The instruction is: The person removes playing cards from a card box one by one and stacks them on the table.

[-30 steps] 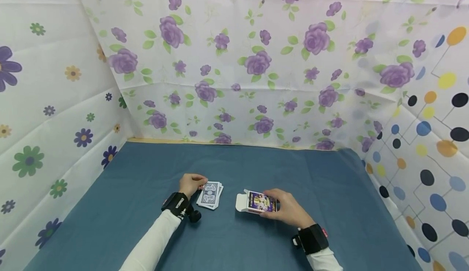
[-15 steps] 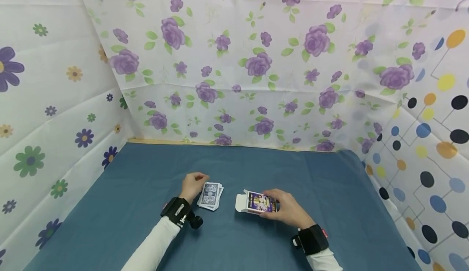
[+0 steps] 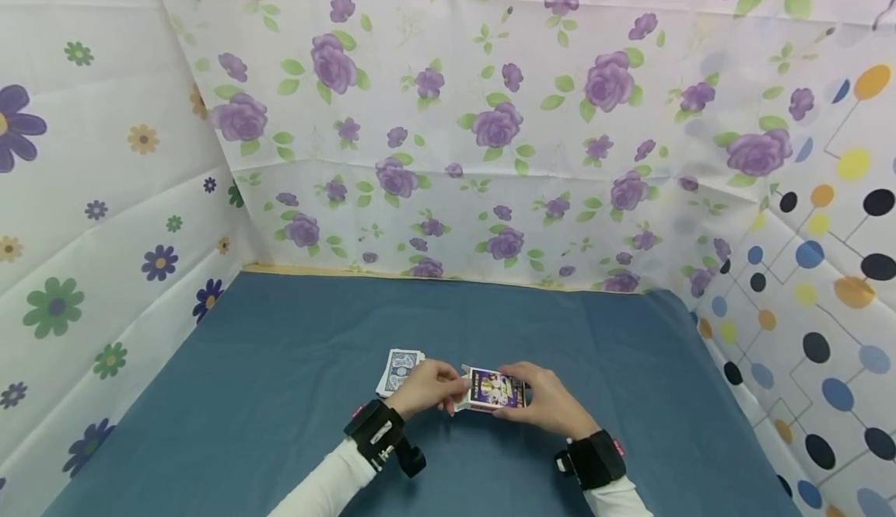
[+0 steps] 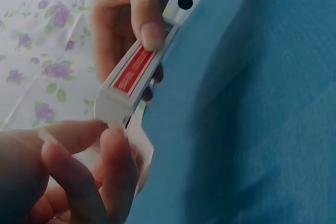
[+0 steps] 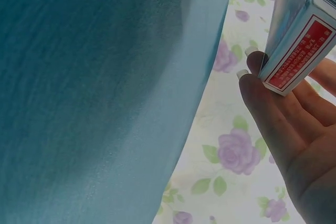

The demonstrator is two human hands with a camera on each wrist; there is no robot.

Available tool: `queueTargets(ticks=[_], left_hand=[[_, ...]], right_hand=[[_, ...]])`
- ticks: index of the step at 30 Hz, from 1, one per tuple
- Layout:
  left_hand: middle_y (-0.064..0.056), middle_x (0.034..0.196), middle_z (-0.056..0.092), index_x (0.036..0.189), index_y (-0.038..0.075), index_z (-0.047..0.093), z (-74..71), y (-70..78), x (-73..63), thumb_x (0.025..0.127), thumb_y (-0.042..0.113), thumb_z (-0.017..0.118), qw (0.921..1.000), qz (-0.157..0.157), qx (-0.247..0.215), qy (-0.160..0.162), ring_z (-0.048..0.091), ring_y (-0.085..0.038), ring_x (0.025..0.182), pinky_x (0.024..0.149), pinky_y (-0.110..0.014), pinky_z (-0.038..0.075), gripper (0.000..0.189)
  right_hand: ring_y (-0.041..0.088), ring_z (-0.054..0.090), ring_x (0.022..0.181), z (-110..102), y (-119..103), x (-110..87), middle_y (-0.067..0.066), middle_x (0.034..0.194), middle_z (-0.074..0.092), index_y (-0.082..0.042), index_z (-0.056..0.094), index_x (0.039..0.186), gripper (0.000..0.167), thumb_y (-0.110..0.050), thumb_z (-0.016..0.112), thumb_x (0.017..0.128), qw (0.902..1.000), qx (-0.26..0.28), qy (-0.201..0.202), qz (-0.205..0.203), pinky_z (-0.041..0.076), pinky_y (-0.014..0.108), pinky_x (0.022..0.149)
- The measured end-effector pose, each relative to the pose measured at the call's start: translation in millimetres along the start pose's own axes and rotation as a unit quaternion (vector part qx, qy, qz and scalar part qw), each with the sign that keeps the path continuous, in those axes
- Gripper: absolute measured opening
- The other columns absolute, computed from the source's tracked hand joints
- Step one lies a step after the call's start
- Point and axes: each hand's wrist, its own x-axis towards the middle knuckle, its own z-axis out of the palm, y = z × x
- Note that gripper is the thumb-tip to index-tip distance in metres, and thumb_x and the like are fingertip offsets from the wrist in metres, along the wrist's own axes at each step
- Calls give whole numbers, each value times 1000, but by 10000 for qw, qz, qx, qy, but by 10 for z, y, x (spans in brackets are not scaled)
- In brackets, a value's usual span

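Note:
A purple-fronted playing card box point(image 3: 495, 389) is gripped by my right hand point(image 3: 549, 402), with its opening turned left. Its red-and-white narrow side point(image 4: 139, 69) shows in the left wrist view, and another red label point(image 5: 299, 53) in the right wrist view. My left hand point(image 3: 427, 389) has its thumb and fingertips close together at the box's mouth, beside the white flap point(image 4: 140, 140). Whether a card is between them is hidden. A pile of playing cards point(image 3: 400, 369) lies face down on the table, just behind the left hand, which covers part of it.
A blue cloth point(image 3: 315, 323) covers the table. At its back stands a flowered curtain point(image 3: 448, 113); printed sheets hang at the left point(image 3: 105, 214) and right point(image 3: 812, 291). Both wrists wear black camera straps point(image 3: 378, 433).
My left hand has left the far-left edge of the card pile and moved right to the box's mouth. The right hand and the box have hardly moved.

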Motion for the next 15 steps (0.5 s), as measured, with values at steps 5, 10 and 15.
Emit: queueTargets(ticks=[5, 10, 15], left_hand=[[0, 60, 62, 86, 2, 68, 29, -9, -16, 94, 27, 65, 9999, -99, -94, -86, 59, -17, 51, 49, -30, 44, 26], [1, 61, 60, 89, -2, 66, 13, -18, -39, 95, 21, 63, 9988, -116, -418, -224, 55, -12, 52, 52, -26, 41, 24], [2, 63, 60, 92, -3, 67, -7, -19, -54, 94, 17, 62, 9979, -179, -517, -346, 57, -11, 55, 53, -26, 44, 21]], right_hand=[[19, 61, 108, 10, -13, -10, 4, 123, 63, -14, 60, 129, 65, -50, 76, 78, 10000, -34, 38, -15, 52, 40, 86], [19, 61, 109, 14, -38, -15, 4, 125, 62, -15, 59, 130, 66, -53, 75, 78, 10000, 55, 65, -23, 52, 41, 86], [21, 61, 111, 15, -71, -9, 4, 126, 62, -15, 59, 131, 67, -54, 74, 78, 9998, 158, 61, -45, 51, 43, 86]])
